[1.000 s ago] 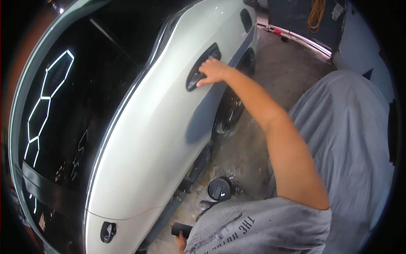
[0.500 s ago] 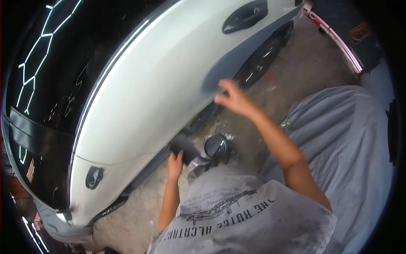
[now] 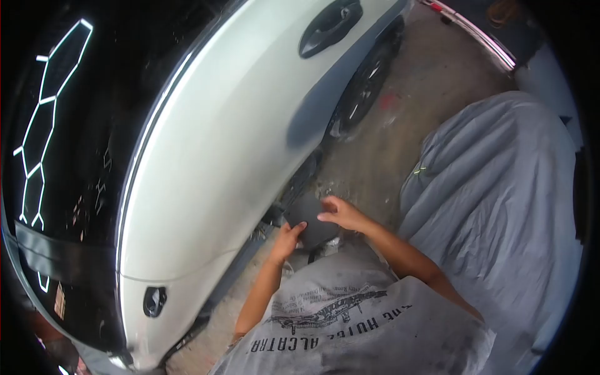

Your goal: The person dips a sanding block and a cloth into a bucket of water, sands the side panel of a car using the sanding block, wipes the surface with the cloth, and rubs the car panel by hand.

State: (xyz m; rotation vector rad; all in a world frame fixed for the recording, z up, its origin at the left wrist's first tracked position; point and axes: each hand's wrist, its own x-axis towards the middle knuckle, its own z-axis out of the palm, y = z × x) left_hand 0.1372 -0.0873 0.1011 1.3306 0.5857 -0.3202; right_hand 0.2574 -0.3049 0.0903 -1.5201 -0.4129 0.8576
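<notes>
My left hand (image 3: 287,244) is closed on a dark grey sheet (image 3: 310,215), possibly sandpaper, with the thumb lying on top. The sheet is held low in front of my shirt, beside the lower edge of the car. At its right edge hovers my right hand (image 3: 344,214), thumb and fingers curved and apart; I cannot tell whether the fingertips touch the sheet. Left of both hands is the pale car side (image 3: 206,156), with a dull grey patch (image 3: 306,119) near the wheel.
A black door handle (image 3: 330,28) and a smaller one (image 3: 154,302) sit on the car side. The wheel (image 3: 365,87) is beyond the grey patch. A grey fabric cover (image 3: 494,181) drapes something at the right, across the concrete floor (image 3: 415,81).
My right hand has come down from beside the grey patch to the sheet. My left hand has brought the sheet rightward, over where the round dark container showed. The view has shifted.
</notes>
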